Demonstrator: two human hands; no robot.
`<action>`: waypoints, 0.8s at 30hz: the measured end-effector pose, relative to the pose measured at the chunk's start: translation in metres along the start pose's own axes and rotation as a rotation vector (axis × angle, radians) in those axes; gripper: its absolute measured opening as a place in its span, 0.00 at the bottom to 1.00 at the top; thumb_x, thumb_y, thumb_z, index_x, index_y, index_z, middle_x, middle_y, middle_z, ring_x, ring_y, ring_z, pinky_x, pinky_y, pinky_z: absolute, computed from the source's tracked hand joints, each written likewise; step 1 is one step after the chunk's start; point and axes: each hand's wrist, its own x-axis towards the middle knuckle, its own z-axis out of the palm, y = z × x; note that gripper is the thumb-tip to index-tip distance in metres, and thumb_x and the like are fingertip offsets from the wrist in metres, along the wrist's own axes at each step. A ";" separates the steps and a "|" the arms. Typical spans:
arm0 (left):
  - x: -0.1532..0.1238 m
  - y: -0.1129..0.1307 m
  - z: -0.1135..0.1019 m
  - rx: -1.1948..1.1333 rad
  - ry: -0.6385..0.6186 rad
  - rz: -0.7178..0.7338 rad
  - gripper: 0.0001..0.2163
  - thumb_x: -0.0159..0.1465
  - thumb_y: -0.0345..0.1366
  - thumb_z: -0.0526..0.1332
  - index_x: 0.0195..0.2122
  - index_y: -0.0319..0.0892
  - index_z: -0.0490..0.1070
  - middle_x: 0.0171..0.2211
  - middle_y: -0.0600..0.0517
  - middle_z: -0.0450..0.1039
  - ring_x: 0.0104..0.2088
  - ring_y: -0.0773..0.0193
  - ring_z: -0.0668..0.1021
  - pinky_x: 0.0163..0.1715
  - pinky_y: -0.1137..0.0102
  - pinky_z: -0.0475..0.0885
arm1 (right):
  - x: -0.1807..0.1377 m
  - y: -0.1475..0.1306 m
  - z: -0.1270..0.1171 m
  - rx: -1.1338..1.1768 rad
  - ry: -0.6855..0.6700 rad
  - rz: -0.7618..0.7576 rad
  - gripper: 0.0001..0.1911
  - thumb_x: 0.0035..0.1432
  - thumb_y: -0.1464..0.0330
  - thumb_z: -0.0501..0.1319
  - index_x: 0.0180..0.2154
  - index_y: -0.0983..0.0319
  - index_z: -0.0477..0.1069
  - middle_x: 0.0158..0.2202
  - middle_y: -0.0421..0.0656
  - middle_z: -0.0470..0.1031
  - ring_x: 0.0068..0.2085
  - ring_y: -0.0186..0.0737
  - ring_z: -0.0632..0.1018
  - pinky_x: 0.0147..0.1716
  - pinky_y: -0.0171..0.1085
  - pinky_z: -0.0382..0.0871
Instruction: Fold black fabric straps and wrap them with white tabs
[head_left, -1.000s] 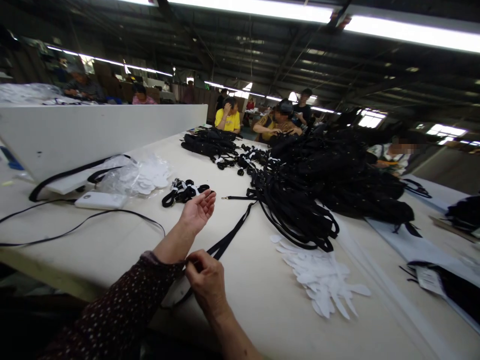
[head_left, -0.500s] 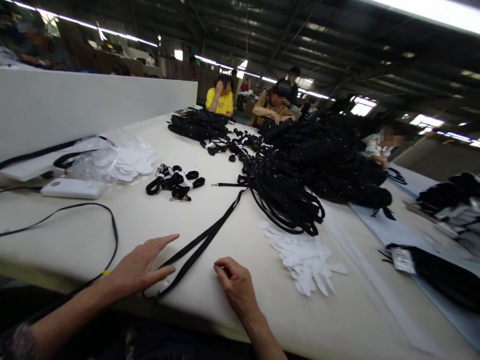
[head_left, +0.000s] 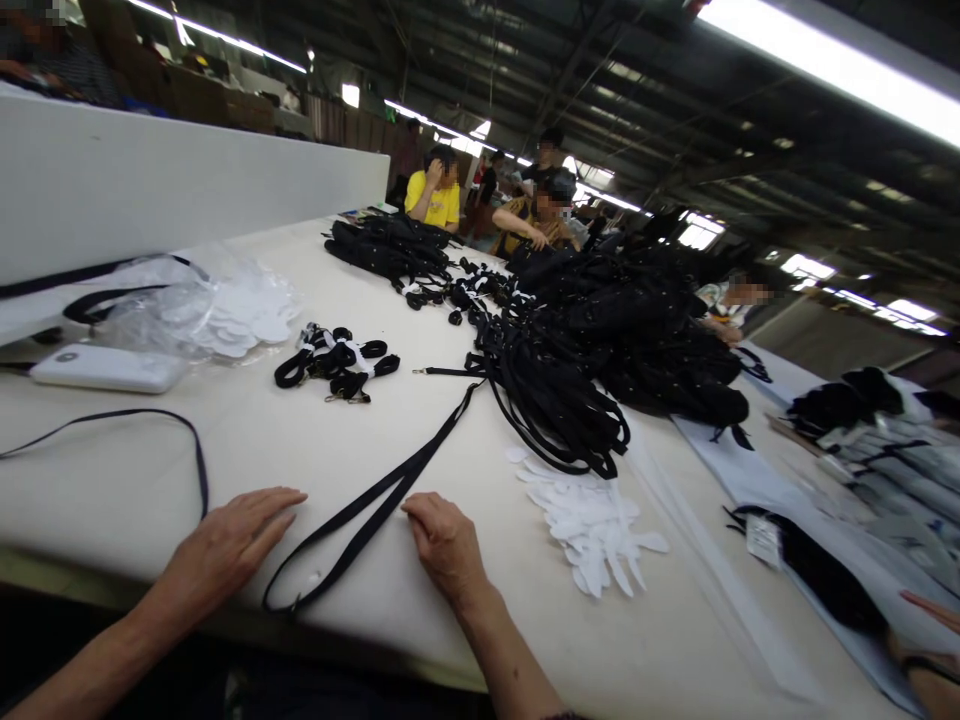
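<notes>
A long black strap lies in a loop on the cream-coloured table, its far end reaching a heap of black straps. To the left of this loop, my left hand is open, fingers stretched out and nothing in them. My right hand is just right of the strap, fingers curled inward close to its edge; I see nothing in them, though the palm is hidden. A small bunch of rolled black straps with white wraps and metal clips sits farther ahead. White cut pieces are spread to the right of my right hand.
A white power bank with a cable lies left, near a clear plastic bag of white pieces. A grey-white partition borders the left. Co-workers sit beyond the black heap. Another person's hand enters at right beside a black packed item.
My left hand has moved left, away from the strap loop. My right hand has come nearer the strap. The view has shifted slightly, and another person's hand has appeared at the right edge.
</notes>
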 end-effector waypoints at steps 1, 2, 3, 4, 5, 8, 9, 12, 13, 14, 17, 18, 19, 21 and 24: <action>-0.005 -0.004 -0.002 -0.004 0.003 -0.006 0.15 0.65 0.49 0.55 0.50 0.60 0.74 0.53 0.55 0.79 0.57 0.54 0.76 0.63 0.61 0.63 | 0.003 0.002 -0.001 -0.020 -0.010 -0.003 0.15 0.63 0.76 0.57 0.46 0.55 0.75 0.46 0.40 0.80 0.45 0.39 0.78 0.47 0.36 0.69; -0.009 -0.006 -0.004 0.003 0.003 -0.012 0.15 0.65 0.49 0.56 0.50 0.60 0.74 0.53 0.55 0.79 0.57 0.53 0.76 0.63 0.61 0.64 | 0.006 0.003 -0.002 -0.035 -0.017 -0.009 0.16 0.63 0.76 0.56 0.47 0.55 0.75 0.47 0.40 0.79 0.46 0.39 0.78 0.48 0.36 0.69; -0.014 -0.006 -0.006 0.019 0.001 -0.015 0.15 0.64 0.50 0.57 0.50 0.59 0.74 0.53 0.55 0.79 0.57 0.53 0.76 0.63 0.60 0.64 | 0.010 0.003 -0.003 -0.047 -0.019 -0.015 0.16 0.63 0.77 0.56 0.47 0.55 0.75 0.48 0.40 0.79 0.46 0.39 0.78 0.48 0.36 0.69; -0.018 -0.005 -0.008 0.038 -0.002 -0.014 0.15 0.64 0.50 0.58 0.50 0.59 0.74 0.54 0.55 0.78 0.57 0.52 0.76 0.63 0.59 0.64 | 0.015 0.003 -0.003 -0.055 -0.021 -0.024 0.17 0.63 0.77 0.56 0.47 0.55 0.75 0.48 0.40 0.79 0.47 0.39 0.78 0.48 0.36 0.69; -0.022 -0.003 -0.010 0.054 -0.009 -0.007 0.15 0.64 0.50 0.58 0.50 0.59 0.74 0.54 0.55 0.78 0.58 0.52 0.75 0.63 0.59 0.65 | 0.019 0.002 -0.004 -0.062 -0.023 -0.035 0.17 0.63 0.77 0.56 0.47 0.55 0.75 0.49 0.40 0.79 0.47 0.39 0.78 0.49 0.36 0.69; -0.034 0.010 -0.017 0.082 -0.038 0.049 0.17 0.66 0.50 0.57 0.54 0.56 0.72 0.57 0.54 0.75 0.59 0.54 0.74 0.62 0.57 0.67 | 0.033 -0.006 -0.002 -0.078 -0.033 -0.075 0.15 0.64 0.76 0.57 0.47 0.55 0.74 0.49 0.39 0.79 0.47 0.39 0.78 0.48 0.37 0.69; -0.038 0.015 -0.020 0.095 -0.046 0.077 0.18 0.67 0.49 0.57 0.57 0.55 0.69 0.58 0.53 0.74 0.59 0.54 0.74 0.61 0.57 0.68 | 0.037 -0.009 -0.001 -0.084 -0.040 -0.093 0.14 0.64 0.75 0.57 0.47 0.54 0.74 0.49 0.39 0.79 0.46 0.39 0.78 0.48 0.37 0.69; -0.050 0.030 -0.026 0.187 -0.054 0.156 0.27 0.66 0.50 0.59 0.65 0.53 0.58 0.63 0.52 0.69 0.62 0.54 0.71 0.61 0.57 0.68 | 0.041 -0.019 0.004 -0.089 -0.076 -0.164 0.14 0.64 0.74 0.57 0.48 0.54 0.73 0.49 0.38 0.79 0.45 0.40 0.78 0.47 0.38 0.70; -0.053 0.035 -0.027 0.227 -0.057 0.180 0.31 0.65 0.51 0.60 0.67 0.52 0.54 0.65 0.51 0.67 0.63 0.53 0.69 0.61 0.57 0.68 | 0.041 -0.022 0.005 -0.082 -0.092 -0.188 0.14 0.64 0.74 0.58 0.48 0.53 0.73 0.49 0.38 0.79 0.45 0.40 0.78 0.47 0.39 0.70; -0.056 0.039 -0.026 0.265 -0.063 0.203 0.34 0.65 0.52 0.61 0.69 0.51 0.51 0.66 0.50 0.64 0.64 0.52 0.68 0.61 0.56 0.67 | 0.041 -0.023 0.006 -0.070 -0.106 -0.209 0.15 0.63 0.74 0.59 0.48 0.53 0.72 0.50 0.39 0.79 0.46 0.40 0.77 0.47 0.39 0.70; -0.061 0.048 -0.018 0.351 -0.068 0.266 0.38 0.64 0.53 0.61 0.70 0.48 0.47 0.68 0.50 0.61 0.66 0.52 0.65 0.62 0.54 0.65 | 0.040 -0.023 0.008 -0.033 -0.120 -0.235 0.18 0.61 0.75 0.60 0.51 0.54 0.71 0.51 0.39 0.78 0.50 0.41 0.77 0.51 0.41 0.68; -0.061 0.051 -0.014 0.365 -0.059 0.281 0.37 0.64 0.53 0.60 0.70 0.49 0.48 0.68 0.50 0.61 0.67 0.52 0.64 0.63 0.53 0.64 | 0.041 -0.020 0.008 -0.029 -0.114 -0.230 0.18 0.61 0.75 0.60 0.52 0.54 0.71 0.51 0.39 0.78 0.50 0.41 0.76 0.51 0.41 0.68; -0.060 0.052 -0.010 0.371 -0.047 0.288 0.34 0.65 0.52 0.60 0.69 0.49 0.50 0.68 0.51 0.61 0.67 0.52 0.63 0.63 0.53 0.63 | 0.042 -0.017 0.007 -0.031 -0.102 -0.220 0.19 0.61 0.75 0.59 0.52 0.54 0.71 0.51 0.39 0.78 0.50 0.41 0.76 0.51 0.41 0.68; -0.058 0.054 -0.001 0.362 -0.028 0.291 0.28 0.66 0.48 0.59 0.66 0.50 0.56 0.68 0.52 0.61 0.67 0.54 0.63 0.64 0.53 0.61 | 0.046 -0.009 0.005 -0.051 -0.073 -0.191 0.20 0.62 0.77 0.57 0.53 0.54 0.71 0.51 0.40 0.78 0.50 0.40 0.76 0.51 0.40 0.68; -0.055 0.051 0.007 0.333 -0.030 0.282 0.22 0.68 0.41 0.58 0.63 0.52 0.59 0.67 0.54 0.63 0.66 0.58 0.65 0.64 0.55 0.61 | 0.055 0.007 0.000 -0.102 -0.063 -0.164 0.24 0.60 0.81 0.54 0.54 0.55 0.70 0.51 0.40 0.78 0.51 0.40 0.76 0.52 0.41 0.66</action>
